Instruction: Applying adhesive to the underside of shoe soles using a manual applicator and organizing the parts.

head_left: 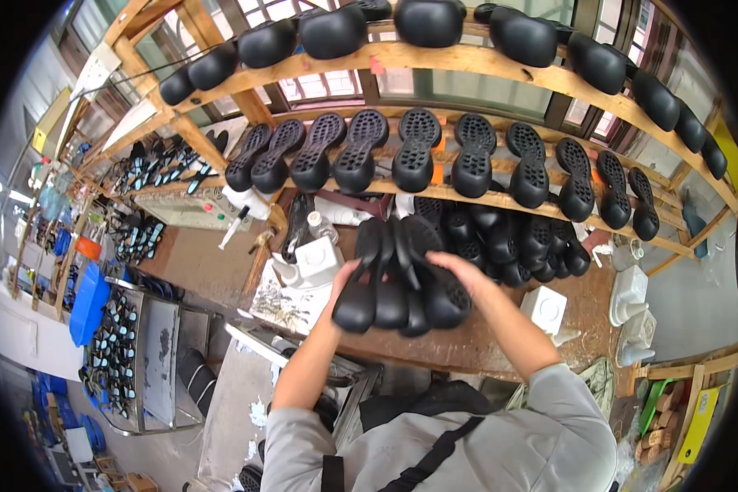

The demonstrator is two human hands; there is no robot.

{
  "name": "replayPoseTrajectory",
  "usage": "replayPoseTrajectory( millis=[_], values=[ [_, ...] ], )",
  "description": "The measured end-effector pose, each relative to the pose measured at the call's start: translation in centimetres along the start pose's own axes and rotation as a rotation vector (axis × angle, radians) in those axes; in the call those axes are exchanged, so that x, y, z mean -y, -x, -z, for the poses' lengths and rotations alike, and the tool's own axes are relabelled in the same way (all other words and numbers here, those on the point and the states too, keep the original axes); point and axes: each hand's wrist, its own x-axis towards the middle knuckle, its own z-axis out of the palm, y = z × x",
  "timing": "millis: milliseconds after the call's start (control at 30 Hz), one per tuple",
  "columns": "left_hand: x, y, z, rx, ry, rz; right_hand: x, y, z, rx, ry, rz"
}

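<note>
Between my two hands is a bunch of several black shoe soles [391,307], pressed side by side, thick rounded heels toward me. My left hand [343,283] grips the bunch from its left side. My right hand [457,269] clamps it from the right, fingers partly hidden behind the soles. The bunch is above the workbench edge, in front of a pile of black soles [500,238]. Beyond it, a row of black soles [419,152] leans on the wooden rack, honeycomb undersides showing.
Another row of soles [334,33] sits on the rack's upper rail [455,57]. White plastic bottles [316,261] stand on the brown workbench [586,348] left of my hands, and a white container [544,310] stands right. A metal cart [152,361] and blue bin [90,303] are at left.
</note>
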Motion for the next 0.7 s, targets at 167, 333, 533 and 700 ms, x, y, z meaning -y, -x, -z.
replayPoseTrajectory(
  millis=[167, 333, 533, 700],
  values=[
    [-0.7, -16.4, -1.0, 0.174, 0.151, 0.013, 8.7, -3.3, 13.4, -0.687, 0.426, 0.634],
    [0.0, -23.3, 7.3, 0.155, 0.249, -0.119, 3.0, -2.5, 10.3, -0.966, 0.868, 1.133],
    [-1.4, -18.5, 6.2, 0.230, 0.306, 0.011, 0.9, -5.4, 14.8, -1.073, 0.974, 1.355],
    [-1.3, -15.5, 6.4, -0.188, 0.022, -0.047, 2.7, -6.0, 11.8, -1.260, 0.966, 1.311]
  ],
)
